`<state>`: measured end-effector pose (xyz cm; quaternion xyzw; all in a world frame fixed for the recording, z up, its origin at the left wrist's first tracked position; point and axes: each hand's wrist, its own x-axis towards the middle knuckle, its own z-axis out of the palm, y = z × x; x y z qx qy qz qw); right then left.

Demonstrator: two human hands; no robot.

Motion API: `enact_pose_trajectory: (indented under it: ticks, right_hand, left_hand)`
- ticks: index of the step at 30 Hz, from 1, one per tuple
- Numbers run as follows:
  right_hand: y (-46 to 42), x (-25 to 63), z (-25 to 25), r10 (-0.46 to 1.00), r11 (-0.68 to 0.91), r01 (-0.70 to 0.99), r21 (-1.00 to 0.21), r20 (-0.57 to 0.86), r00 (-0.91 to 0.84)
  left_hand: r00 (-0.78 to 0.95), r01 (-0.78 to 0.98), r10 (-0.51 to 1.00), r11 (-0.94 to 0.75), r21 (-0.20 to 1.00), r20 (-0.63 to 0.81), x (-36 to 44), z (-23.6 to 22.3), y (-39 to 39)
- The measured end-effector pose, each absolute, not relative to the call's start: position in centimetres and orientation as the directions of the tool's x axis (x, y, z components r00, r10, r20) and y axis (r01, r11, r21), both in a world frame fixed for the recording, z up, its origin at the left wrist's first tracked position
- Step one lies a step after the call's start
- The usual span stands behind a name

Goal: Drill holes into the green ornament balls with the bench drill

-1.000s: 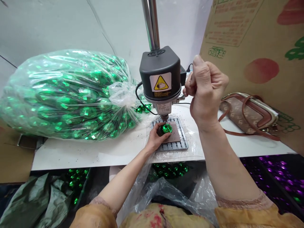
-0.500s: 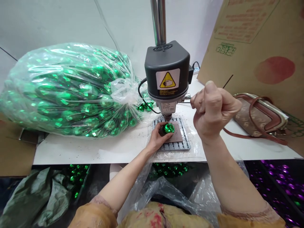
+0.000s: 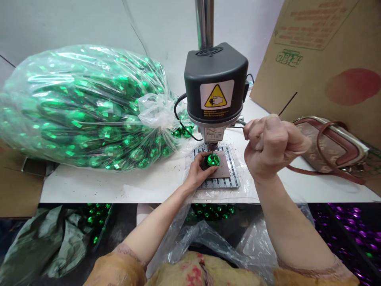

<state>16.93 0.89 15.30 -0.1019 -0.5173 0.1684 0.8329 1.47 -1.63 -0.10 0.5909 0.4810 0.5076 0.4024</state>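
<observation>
My left hand (image 3: 198,171) curls its fingers and thumb around a shiny green faceted ball (image 3: 213,160), pressing it onto a brownish square pad (image 3: 224,171). The pad lies on the slotted metal base (image 3: 235,178) of a small bench drill press (image 3: 216,81). Straight above the ball is the drill chuck (image 3: 212,145), its thin bit reaching down to the ball's top. My right hand (image 3: 272,145) is a fist around the drill press lever (image 3: 241,121) on the machine's right side; most of the lever is hidden by the fingers.
A large tied clear bag (image 3: 89,111) of green faceted balls fills the left of the white table (image 3: 89,188). A cardboard box (image 3: 321,51) and a handbag (image 3: 333,147) stand at the right. Dark crumbs surround the base. Purple balls (image 3: 351,222) sit below the table's edge.
My right fist has come down a little on the lever. The left hand keeps the ball in place under the bit. The whole view has shifted slightly.
</observation>
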Motion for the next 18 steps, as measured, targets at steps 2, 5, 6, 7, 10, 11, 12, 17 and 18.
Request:
enact_pose_trajectory:
  ticks: [2,5,6,7,10,11,12,17,18]
  right_hand:
    - [0.9,16.9,15.1,0.375,0.927,-0.166,-0.336,0.829,0.416]
    - [1.0,16.9,14.5,0.345,0.939,-0.160,-0.306,0.838,0.423]
    - [1.0,16.9,14.2,0.338,0.941,-0.164,-0.296,0.841,0.423]
    - [1.1,16.9,14.0,0.332,0.943,-0.169,-0.287,0.843,0.424]
    - [1.2,17.0,13.6,0.318,0.947,-0.179,-0.266,0.851,0.418]
    - [1.2,17.0,13.5,0.311,0.949,-0.182,-0.257,0.856,0.414]
    - [1.2,17.0,13.4,0.300,0.952,-0.182,-0.245,0.861,0.410]
    - [1.4,17.1,12.8,0.240,0.968,-0.168,-0.187,0.885,0.400]
    - [1.5,17.2,12.5,0.233,0.969,-0.167,-0.180,0.887,0.398]
  left_hand:
    - [0.024,0.161,0.976,-0.216,0.963,0.215,1.5,-0.1,-1.6]
    - [0.020,0.157,0.975,-0.223,0.962,0.222,1.6,0.0,-1.6]
    - [0.016,0.156,0.974,-0.224,0.962,0.225,1.6,0.1,-1.6]
    - [0.011,0.154,0.974,-0.225,0.962,0.226,1.6,0.1,-1.6]
    - [0.008,0.143,0.974,-0.224,0.964,0.225,1.7,0.2,-1.6]
    - [0.009,0.139,0.974,-0.223,0.965,0.224,1.7,0.2,-1.7]
    - [0.010,0.137,0.975,-0.222,0.965,0.223,1.7,0.2,-1.7]
    - [0.005,0.152,0.977,-0.212,0.965,0.214,1.7,0.0,-1.7]
    - [0.004,0.156,0.977,-0.211,0.965,0.213,1.6,0.0,-1.6]
